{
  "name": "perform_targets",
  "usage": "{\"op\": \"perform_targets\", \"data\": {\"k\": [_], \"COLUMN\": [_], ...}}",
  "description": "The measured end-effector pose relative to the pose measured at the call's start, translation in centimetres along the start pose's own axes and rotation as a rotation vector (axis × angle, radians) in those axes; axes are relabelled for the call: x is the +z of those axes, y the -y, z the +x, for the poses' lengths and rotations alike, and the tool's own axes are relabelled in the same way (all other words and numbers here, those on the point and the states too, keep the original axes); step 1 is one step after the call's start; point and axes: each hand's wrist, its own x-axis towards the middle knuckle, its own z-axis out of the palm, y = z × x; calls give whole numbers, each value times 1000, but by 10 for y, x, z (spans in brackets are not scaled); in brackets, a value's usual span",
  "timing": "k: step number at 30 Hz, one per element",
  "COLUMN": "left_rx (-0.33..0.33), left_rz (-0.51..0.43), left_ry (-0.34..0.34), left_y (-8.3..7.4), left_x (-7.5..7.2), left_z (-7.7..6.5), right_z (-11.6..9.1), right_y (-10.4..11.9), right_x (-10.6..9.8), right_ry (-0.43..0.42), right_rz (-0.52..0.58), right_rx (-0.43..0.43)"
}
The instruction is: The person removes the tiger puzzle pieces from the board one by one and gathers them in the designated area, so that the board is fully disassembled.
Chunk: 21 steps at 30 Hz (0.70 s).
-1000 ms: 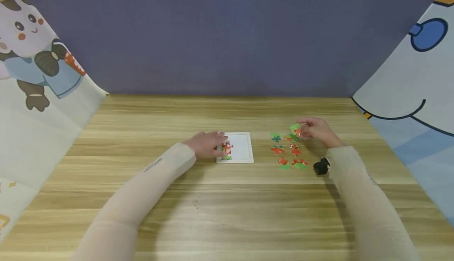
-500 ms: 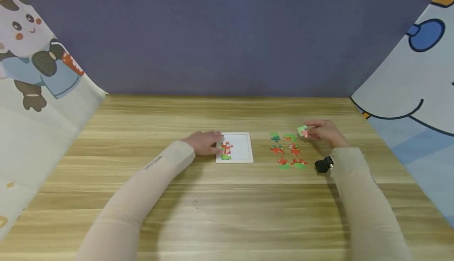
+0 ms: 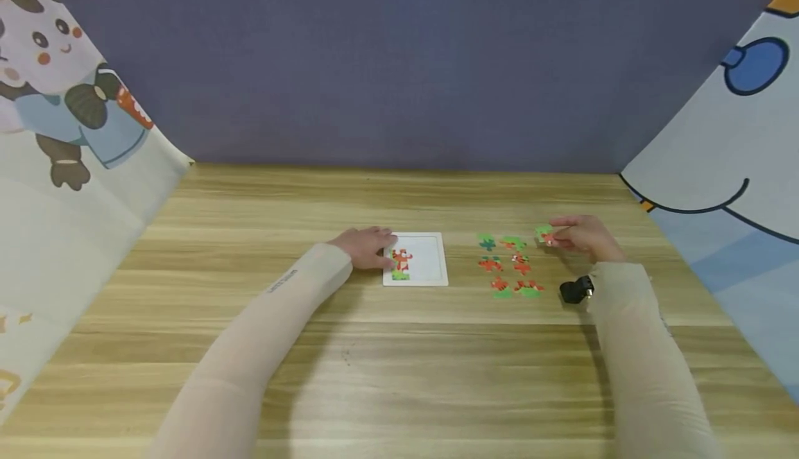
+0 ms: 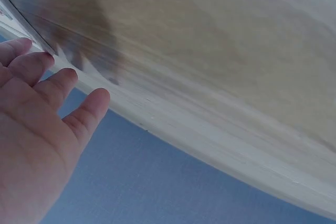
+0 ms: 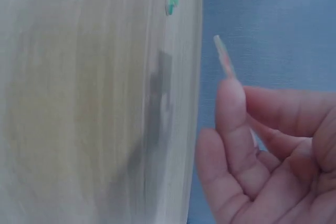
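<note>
My right hand (image 3: 585,235) pinches a green and red puzzle piece (image 3: 544,234) above the table, to the right of the loose pieces. In the right wrist view that puzzle piece (image 5: 226,57) shows edge-on between thumb and fingertips. My left hand (image 3: 365,247) rests with its fingers spread at the left edge of a white square puzzle tray (image 3: 427,279). Along the tray's left side lie joined red and green puzzle pieces (image 3: 401,262). In the left wrist view, the left hand (image 4: 42,114) has its fingers nearly straight, touching the tray's edge.
Several loose puzzle pieces (image 3: 521,264) lie in rows on the wooden table (image 3: 387,369), right of the tray. A black device (image 3: 576,290) is on the right wrist. A dark blue panel (image 3: 399,64) stands behind the table, with cartoon-printed panels on both sides.
My right hand has moved to the right and slightly nearer, carrying the pinched puzzle piece away from the loose ones. The left hand stays at the tray, its fingers shifted slightly off the joined pieces.
</note>
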Motion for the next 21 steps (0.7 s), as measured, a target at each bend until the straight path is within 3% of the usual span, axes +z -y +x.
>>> {"op": "perform_targets", "data": {"k": [6,21], "left_rx": [1,-28], "left_rz": [19,35], "left_ry": [16,-27], "left_y": [-1,-4], "left_x": [2,1], "left_z": [1,-7], "right_z": [1,2], "right_y": [1,0], "right_x": [1,1], "right_ry": [13,40], "right_rz": [-13,24], "right_rx": [18,70]}}
